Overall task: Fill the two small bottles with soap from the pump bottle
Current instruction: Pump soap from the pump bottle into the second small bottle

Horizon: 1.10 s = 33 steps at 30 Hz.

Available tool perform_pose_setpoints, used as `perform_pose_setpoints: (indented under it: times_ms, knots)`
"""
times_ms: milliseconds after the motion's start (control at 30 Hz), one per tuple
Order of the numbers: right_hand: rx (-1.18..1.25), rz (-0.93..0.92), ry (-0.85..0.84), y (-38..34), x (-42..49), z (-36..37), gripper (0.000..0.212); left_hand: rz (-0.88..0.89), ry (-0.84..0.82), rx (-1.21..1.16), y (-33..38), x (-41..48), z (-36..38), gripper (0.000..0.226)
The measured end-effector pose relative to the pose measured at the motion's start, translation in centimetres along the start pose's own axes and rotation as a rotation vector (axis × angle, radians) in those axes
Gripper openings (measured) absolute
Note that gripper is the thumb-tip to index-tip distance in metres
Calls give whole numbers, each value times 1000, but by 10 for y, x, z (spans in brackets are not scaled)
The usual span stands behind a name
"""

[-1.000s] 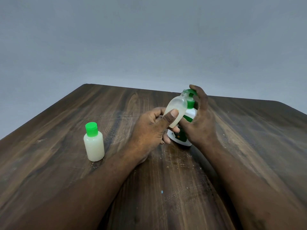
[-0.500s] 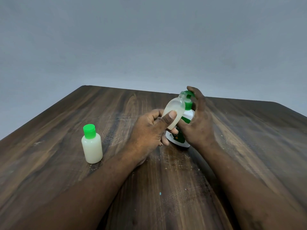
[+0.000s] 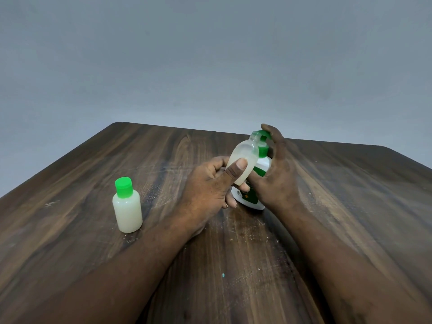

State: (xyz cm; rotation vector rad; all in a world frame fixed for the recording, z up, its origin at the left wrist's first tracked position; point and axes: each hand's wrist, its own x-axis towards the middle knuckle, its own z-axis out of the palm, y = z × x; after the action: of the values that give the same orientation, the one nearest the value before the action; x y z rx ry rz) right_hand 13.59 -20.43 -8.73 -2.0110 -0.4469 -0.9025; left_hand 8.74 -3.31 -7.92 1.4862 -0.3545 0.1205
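Left hand (image 3: 210, 183): fingers (image 3: 231, 202) and thumb closed round the uncapped small bottle (image 3: 243, 160). It is held off the worktop (image 3: 93, 253) and tilted, with its open neck up at the spout of the green pump head (image 3: 263, 136).

Right hand (image 3: 278, 174): wrapped round the pump bottle (image 3: 264, 165), forefinger (image 3: 268, 130) laid on top of the pump head. The pump bottle stands on the worktop between the two hands.

The held bottle looks part-filled, milky in its lower half. The capped small bottle (image 3: 127, 206) stands upright well to the left, apart from both hands. It looks full.

Risks, as I judge them:
- The neck is narrow. If it slips off the spout on a press, soap runs down the outside and onto the fingers.
- A soapy grip on the soft bottle could let it slide or squeeze soap back out.
- A hard press may tip the pump bottle.
- The level is hard to read through the tilt, so overfilling is possible.
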Motion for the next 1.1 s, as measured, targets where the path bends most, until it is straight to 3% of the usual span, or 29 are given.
perform_pose_setpoints:
  times_ms: [233,467,767,1100]
  knots:
    - [19,39,-1,-2,0,0,80,1,-5,13,-3,-2,-1,38]
    - [1,22,-8,-3,0,-1,89,10,4,5,-1,0,1,40]
    - [14,42,0,-4,0,1,77,3,5,16,-4,-1,-2,36]
    - [4,40,-11,-5,1,-1,84,12,15,2,-2,0,0,36]
